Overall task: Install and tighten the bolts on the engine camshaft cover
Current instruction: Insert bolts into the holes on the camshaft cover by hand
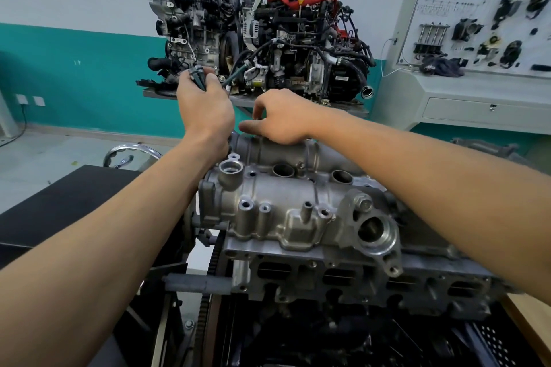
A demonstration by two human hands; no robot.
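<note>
- Working at the far edge of the camshaft cover (286, 217), which sits on top of the engine, near centre.
- Left hand (205, 109) is wrapped round a dark tool handle (198, 76), held upright over the cover's far left corner; the tip is hidden.
- Right hand (283, 121) has its fingers curled down at the far rim with thumb and forefinger close. Can't tell if a bolt is pinched.
- Near-side bolt holes (246, 204) look empty, so probably early in the task.
- To do it well: start each bolt by fingers so the threads catch straight, keep the tool in line with the bolt, and snug all bolts evenly before final tightening.
</note>
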